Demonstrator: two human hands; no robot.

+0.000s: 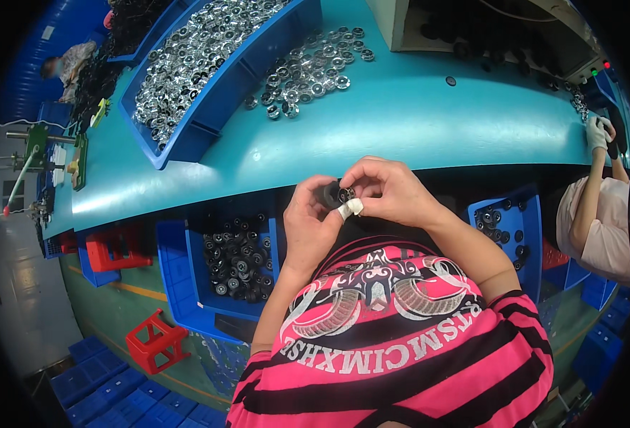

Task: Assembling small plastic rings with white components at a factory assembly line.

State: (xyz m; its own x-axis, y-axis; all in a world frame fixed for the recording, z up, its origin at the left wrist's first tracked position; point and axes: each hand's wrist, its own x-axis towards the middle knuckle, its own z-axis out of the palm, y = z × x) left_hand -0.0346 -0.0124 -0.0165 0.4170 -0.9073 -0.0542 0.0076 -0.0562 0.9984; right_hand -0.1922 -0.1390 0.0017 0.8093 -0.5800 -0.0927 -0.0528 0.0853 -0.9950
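Note:
My left hand [311, 222] and my right hand [392, 191] meet just past the near edge of the teal table, in front of my chest. Between the fingers of both is a small black round wheel-like part [326, 194] with a shiny ring at its right side, mostly covered by the fingertips. The left fingers curl around its dark body while the right fingers and thumb pinch the ringed side. A white wrap [351, 208] covers a thumb tip, apparently the left one. Whether the part is one piece or two cannot be made out.
A long blue bin [208, 118] of clear round pieces stands on the teal table [400, 125], with loose clear pieces [318, 85] beside it. Blue bins of black wheels [238, 267] flank me below. A gloved co-worker's hand [597, 134] is far right; a red stool [155, 341] stands lower left.

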